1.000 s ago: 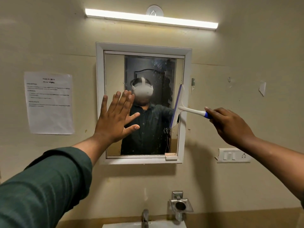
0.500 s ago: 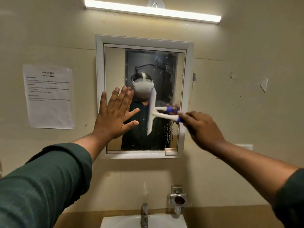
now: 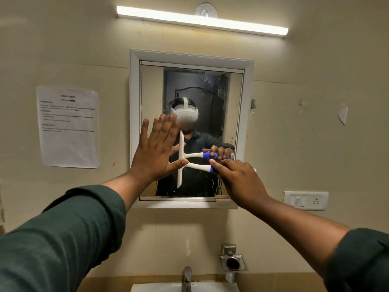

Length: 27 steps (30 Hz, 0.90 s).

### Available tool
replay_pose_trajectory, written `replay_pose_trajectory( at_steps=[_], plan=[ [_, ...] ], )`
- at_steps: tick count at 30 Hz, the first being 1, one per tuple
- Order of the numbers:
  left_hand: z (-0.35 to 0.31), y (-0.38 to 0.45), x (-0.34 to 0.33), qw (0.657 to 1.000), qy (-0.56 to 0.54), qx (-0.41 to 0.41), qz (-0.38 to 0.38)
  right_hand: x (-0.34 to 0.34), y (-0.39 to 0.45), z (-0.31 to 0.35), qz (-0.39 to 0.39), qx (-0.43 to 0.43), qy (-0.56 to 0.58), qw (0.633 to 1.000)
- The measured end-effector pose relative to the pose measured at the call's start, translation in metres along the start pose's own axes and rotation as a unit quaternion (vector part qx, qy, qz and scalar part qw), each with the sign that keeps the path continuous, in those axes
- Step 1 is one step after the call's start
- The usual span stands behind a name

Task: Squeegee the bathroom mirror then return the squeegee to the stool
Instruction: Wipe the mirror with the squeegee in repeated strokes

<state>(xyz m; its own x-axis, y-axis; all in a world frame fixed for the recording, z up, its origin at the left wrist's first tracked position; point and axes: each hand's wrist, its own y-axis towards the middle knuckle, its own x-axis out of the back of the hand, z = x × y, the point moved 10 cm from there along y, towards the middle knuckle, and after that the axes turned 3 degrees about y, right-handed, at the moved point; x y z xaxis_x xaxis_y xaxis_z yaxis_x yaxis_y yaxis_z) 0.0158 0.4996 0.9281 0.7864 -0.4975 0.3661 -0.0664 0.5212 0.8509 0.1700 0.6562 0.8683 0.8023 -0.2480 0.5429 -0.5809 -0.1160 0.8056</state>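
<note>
The white-framed mirror (image 3: 210,85) hangs on the beige wall. My right hand (image 3: 240,182) grips the blue end of a white squeegee (image 3: 195,165), whose blade stands upright against the glass near the mirror's middle. My left hand (image 3: 156,148) is flat and spread on the mirror's left part, its thumb touching the squeegee's blade. Water streaks show on the lower right glass. The stool is out of view.
A tube light (image 3: 202,21) runs above the mirror. A printed sheet (image 3: 67,126) is taped at left, a switch plate (image 3: 305,200) at right. Below are a metal holder (image 3: 232,262), a tap (image 3: 186,278) and the white sink (image 3: 210,287).
My right hand has drawn the squeegee leftward across the glass, from the mirror's right edge to its middle, up to my left thumb. My left hand stayed on the mirror.
</note>
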Motion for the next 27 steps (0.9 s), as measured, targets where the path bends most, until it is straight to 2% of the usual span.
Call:
replay_pose_trajectory(
  at_steps=[18, 27],
  plan=[
    [-0.004, -0.005, -0.002, 1.0, 0.006, -0.011, -0.01, 0.023, -0.064, -0.097, 0.018, -0.028, -0.064, 0.997],
    [-0.011, -0.006, -0.009, 1.0, 0.001, -0.009, -0.001, 0.026, -0.092, -0.129, 0.008, -0.05, -0.055, 0.997]
  ],
)
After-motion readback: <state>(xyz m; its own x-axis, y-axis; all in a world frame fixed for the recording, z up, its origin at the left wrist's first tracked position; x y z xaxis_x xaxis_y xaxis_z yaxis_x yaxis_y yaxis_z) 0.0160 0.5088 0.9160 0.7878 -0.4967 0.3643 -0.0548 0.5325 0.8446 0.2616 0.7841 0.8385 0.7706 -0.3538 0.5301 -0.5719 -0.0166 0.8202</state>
